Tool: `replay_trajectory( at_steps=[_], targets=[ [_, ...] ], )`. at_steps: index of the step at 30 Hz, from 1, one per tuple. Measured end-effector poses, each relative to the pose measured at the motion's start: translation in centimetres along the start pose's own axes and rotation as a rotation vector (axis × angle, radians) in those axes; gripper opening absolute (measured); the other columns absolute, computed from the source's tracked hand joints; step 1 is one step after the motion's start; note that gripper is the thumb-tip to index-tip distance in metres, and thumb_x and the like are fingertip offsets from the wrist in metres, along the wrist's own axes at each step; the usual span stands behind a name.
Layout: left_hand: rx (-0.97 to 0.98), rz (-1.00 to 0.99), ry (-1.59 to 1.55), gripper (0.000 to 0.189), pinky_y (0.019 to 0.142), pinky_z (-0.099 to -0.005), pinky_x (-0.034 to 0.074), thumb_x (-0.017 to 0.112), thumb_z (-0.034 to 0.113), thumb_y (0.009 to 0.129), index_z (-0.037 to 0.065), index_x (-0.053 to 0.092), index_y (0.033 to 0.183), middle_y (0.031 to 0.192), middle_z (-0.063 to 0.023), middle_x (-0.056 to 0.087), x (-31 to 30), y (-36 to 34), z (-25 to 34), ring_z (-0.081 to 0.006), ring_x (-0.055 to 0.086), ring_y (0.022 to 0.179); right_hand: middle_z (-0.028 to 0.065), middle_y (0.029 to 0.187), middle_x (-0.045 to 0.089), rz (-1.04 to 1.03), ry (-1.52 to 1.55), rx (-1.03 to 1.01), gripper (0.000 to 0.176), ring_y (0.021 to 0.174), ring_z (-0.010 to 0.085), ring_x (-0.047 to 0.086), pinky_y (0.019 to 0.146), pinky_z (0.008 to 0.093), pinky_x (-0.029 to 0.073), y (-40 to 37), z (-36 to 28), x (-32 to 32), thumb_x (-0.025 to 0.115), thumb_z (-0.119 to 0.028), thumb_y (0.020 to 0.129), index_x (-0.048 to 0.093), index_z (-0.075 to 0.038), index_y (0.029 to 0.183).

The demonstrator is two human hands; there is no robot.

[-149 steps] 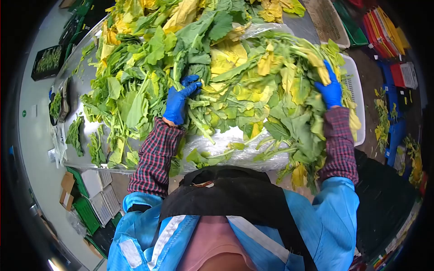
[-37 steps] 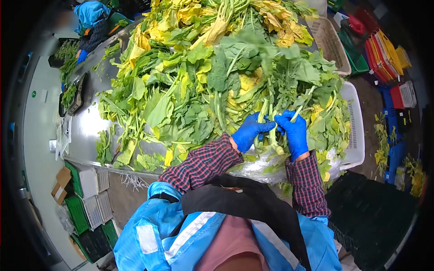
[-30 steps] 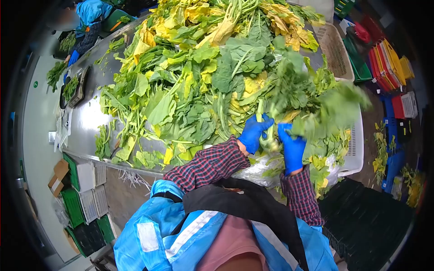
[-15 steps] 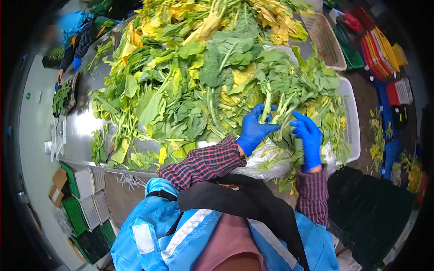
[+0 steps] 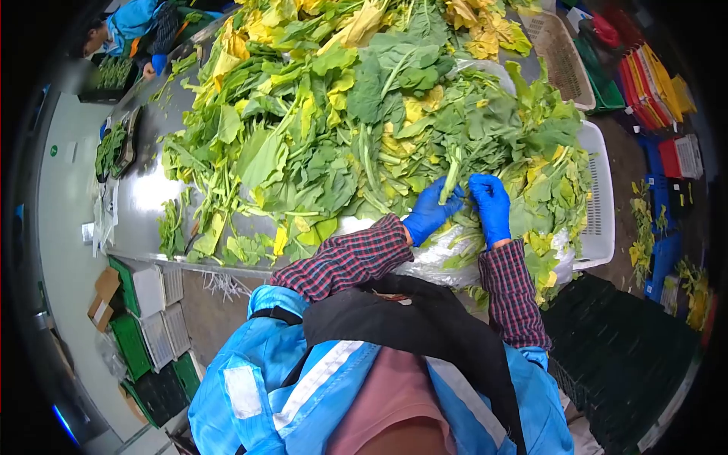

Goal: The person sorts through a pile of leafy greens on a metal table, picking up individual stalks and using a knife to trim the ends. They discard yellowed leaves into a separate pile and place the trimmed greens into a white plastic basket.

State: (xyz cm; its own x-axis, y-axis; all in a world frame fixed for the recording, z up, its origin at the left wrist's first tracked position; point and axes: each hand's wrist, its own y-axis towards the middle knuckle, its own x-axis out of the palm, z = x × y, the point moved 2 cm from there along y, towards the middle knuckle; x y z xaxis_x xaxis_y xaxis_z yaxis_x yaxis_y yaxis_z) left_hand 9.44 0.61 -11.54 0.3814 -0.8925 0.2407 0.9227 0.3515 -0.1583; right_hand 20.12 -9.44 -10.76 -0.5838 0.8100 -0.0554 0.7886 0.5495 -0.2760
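My left hand [image 5: 432, 212], in a blue glove, is closed around the thick pale stalk of a leafy green [image 5: 452, 173]. Its leaves spread away from me onto the heap. Just to the right, my right hand [image 5: 491, 206], gloved in the same blue, has its fingers pinched together beside the stalk; whatever is between them is hidden. A large heap of leafy greens [image 5: 303, 167], green mixed with yellowed leaves, covers much of the metal table. Clear plastic wrap [image 5: 444, 262] lies under the greens near my wrists.
A white plastic crate [image 5: 599, 193] stands at the heap's right, with a beige crate [image 5: 561, 61] behind it. At the far left a co-worker [image 5: 133, 26] is at the table, near a tray of greens [image 5: 114, 152]. Stacked crates [image 5: 144, 303] stand on the floor at left.
My right hand has moved left toward my left hand, and its spread fingers have closed into a pinch. My left hand still holds the stalk. The co-worker's arm has shifted.
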Motion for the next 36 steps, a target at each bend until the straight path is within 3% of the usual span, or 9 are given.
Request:
replay_trajectory(
  at_steps=[6,15,22,27,30,32,34,35,36],
  targets=[
    [0.077,0.368,-0.098,0.019,0.077,-0.025,0.043,0.054,0.002,0.082,0.003,0.051,0.101,0.091,-0.0019,0.051,-1.5,-1.4,-0.2,-0.0099,0.049,0.085,0.0065,0.071,0.06,0.076,-0.777,-0.13,0.039,0.062,0.015,0.057,0.058,0.0295,0.045,-1.3,0.9,2.0,0.074,-0.031,0.068,0.057,-0.006,0.093],
    [-0.163,0.194,-0.195,0.031,0.079,-0.0255,0.045,0.066,0.016,0.08,0.002,0.057,0.106,0.099,-0.0064,0.061,-0.1,-1.5,2.6,-0.0103,0.056,0.088,-0.0041,0.061,0.046,-0.026,-0.097,-0.107,0.015,0.057,0.0033,0.041,0.051,0.0195,0.036,-2.6,-1.1,-1.6,0.062,-0.004,0.076,0.049,-0.004,0.071],
    [-0.112,0.195,-0.295,0.025,0.067,-0.0241,0.045,0.064,0.015,0.081,0.002,0.058,0.102,0.088,-0.0035,0.061,1.2,-0.7,3.3,-0.0094,0.056,0.077,-0.0026,0.071,0.053,0.08,0.141,-0.136,0.012,0.061,0.0044,0.048,0.054,0.0191,0.04,-4.4,-4.3,1.0,0.063,0.001,0.075,0.055,-0.005,0.081],
    [-0.162,0.407,-0.459,0.021,0.067,-0.0263,0.046,0.063,0.01,0.08,0.002,0.058,0.099,0.082,-0.0036,0.061,-0.2,0.7,3.6,-0.0094,0.056,0.076,0.0028,0.078,0.057,-0.101,-0.31,-0.555,0.017,0.072,0.0131,0.055,0.065,0.0246,0.045,-7.8,-3.2,1.6,0.061,0.003,0.072,0.058,-0.004,0.087],
    [-0.117,0.377,-0.298,0.021,0.066,-0.0258,0.046,0.065,0.009,0.077,0.003,0.058,0.097,0.083,-0.0032,0.061,-0.6,0.9,5.2,-0.0099,0.055,0.073,0.005,0.085,0.058,-0.238,-0.168,-0.566,0.017,0.08,0.0138,0.056,0.068,0.0267,0.045,-9.5,-4.1,1.4,0.055,0.003,0.077,0.056,-0.002,0.093],
    [0.013,0.304,0.016,0.032,0.068,-0.0279,0.048,0.07,0.005,0.072,-0.002,0.058,0.101,0.087,-0.005,0.061,0.0,0.5,4.5,-0.0125,0.057,0.078,0.0058,0.09,0.057,0.016,-0.016,-0.325,0.023,0.081,0.0116,0.055,0.07,0.0257,0.044,-6.9,-6.5,0.2,0.054,0.004,0.078,0.054,0.0,0.1],
    [0.345,0.384,0.578,0.038,0.081,-0.0384,0.045,0.066,0.02,0.077,0.0,0.057,0.108,0.102,-0.0177,0.058,1.2,-0.3,3.5,-0.029,0.057,0.093,0.0067,0.09,0.056,0.091,-0.26,-0.359,0.027,0.082,0.0135,0.052,0.076,0.0268,0.044,-4.4,-8.7,0.1,0.051,0.001,0.082,0.051,0.002,0.109],
    [0.119,0.309,0.645,0.041,0.085,-0.041,0.042,0.066,0.025,0.078,0.003,0.055,0.111,0.107,-0.0188,0.056,1.2,0.5,-0.1,-0.0327,0.053,0.101,0.0076,0.092,0.059,0.106,-0.477,-0.483,0.026,0.085,0.0144,0.054,0.077,0.0283,0.045,-2.9,-6.8,-0.6,0.052,-0.001,0.083,0.053,0.003,0.109],
    [0.25,0.261,0.399,0.042,0.08,-0.04,0.044,0.067,0.028,0.077,0.004,0.055,0.11,0.102,-0.0183,0.058,1.6,0.1,1.8,-0.0341,0.055,0.097,0.0099,0.095,0.061,0.081,-0.557,-0.461,0.023,0.086,0.0147,0.056,0.078,0.0292,0.045,-1.3,-6.1,-0.6,0.055,-0.002,0.082,0.057,0.003,0.104]
  ],
)
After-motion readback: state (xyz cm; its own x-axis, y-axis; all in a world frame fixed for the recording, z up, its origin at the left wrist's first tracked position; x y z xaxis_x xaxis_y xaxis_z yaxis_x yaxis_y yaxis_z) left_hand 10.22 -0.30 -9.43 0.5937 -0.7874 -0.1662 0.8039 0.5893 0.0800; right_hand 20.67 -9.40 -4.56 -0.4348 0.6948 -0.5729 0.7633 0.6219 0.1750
